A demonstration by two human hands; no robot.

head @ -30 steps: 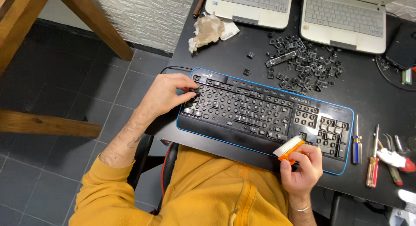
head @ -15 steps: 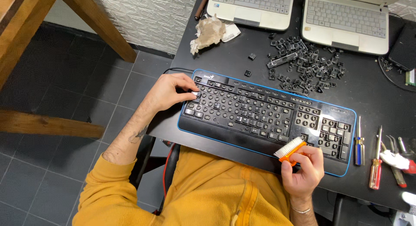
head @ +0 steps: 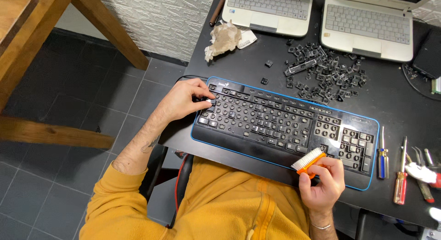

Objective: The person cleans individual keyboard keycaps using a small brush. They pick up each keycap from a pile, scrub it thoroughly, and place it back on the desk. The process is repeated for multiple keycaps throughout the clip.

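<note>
Here, brush (head: 308,161) over keyboard (head: 285,129) edge.

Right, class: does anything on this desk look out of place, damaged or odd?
Yes. The black keyboard has its keycaps off, bare switches showing; the caps lie in a loose heap behind it. A crumpled paper wad sits by the laptops. The right hand holds an orange brush.

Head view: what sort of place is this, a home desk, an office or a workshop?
Probably a small electronics repair bench. A black desk holds a keyboard with its keycaps off, the loose keycaps in a pile, two laptops and screwdrivers. The right hand holds a brush.
</note>
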